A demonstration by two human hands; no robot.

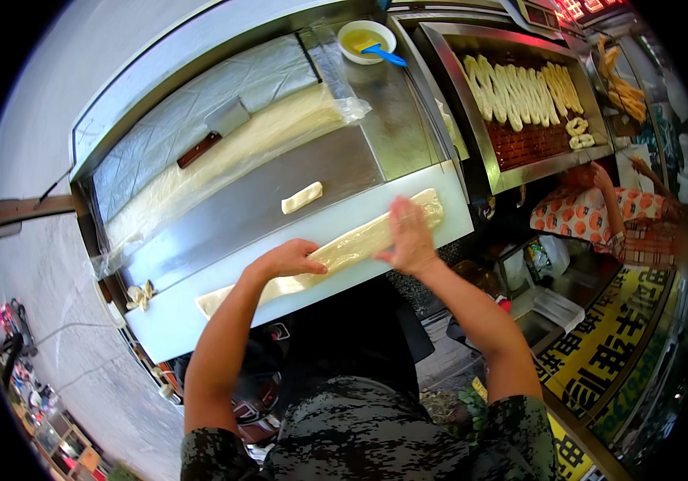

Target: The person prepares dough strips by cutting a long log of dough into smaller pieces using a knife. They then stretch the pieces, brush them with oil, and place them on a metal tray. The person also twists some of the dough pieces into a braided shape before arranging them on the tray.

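A long, shiny strip of pale dough [352, 247] lies slantwise along a white cutting board [163, 326] at the near edge of the counter. My left hand [286, 260] is closed at the strip's middle, thumb and bent fingers at its edges. Toward the strip's right end, my right hand [411, 238] rests on the dough with its fingers stretched out, slightly blurred. A short piece of dough [302, 197] sits on the metal just beyond the board. Farther back, a big dough slab [227, 148] lies partly under clear plastic, with a wooden-handled cleaver [199, 150] across it.
A white bowl [352, 56] of yellowish liquid holds a blue-handled brush [384, 54] at the back. Dough scraps [141, 295] lie at the board's left end. At right, a metal-framed fryer [480, 120] carries several dough sticks [512, 90]; beside it stands another person [600, 215].
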